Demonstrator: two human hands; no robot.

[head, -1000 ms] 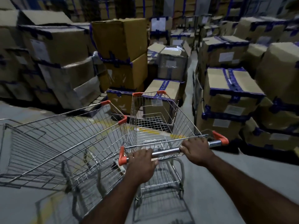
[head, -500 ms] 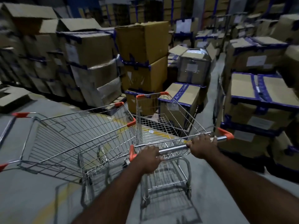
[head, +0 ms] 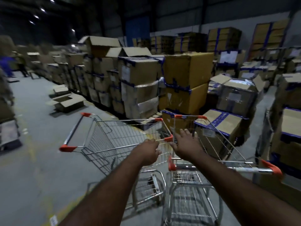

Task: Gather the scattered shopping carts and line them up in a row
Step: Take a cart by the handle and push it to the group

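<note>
Two shopping carts in a warehouse aisle, with every position given from the right cart [head: 192,176], which stands straight ahead of me with its nose toward the stacked cardboard boxes [head: 187,82]. Far to the left of the right cart is the push bar [head: 75,129] of the left cart [head: 114,136]. That cart stands skewed across the floor [head: 40,168], so its basket runs rightward and its nose ends just beside the right cart's near-left rim. The two noses meet at an angle rather than lying parallel, so I judge that the left cart has yet to be swung into the row. My left hand [head: 147,152], just left of the right cart, has its fingers curled around the top rim wire of the left cart, close to that cart's orange corner cap [head: 168,138]. I judge that holding it near the nose lets me steer that end. My right hand [head: 187,145] is open, fingers straight and spread, above the right cart's left rim and just right of the cap. Whether it touches the wire cannot be told. The right cart's own push bar [head: 247,169] lies at its near end, to the right of my right forearm, with neither hand on it.
</note>
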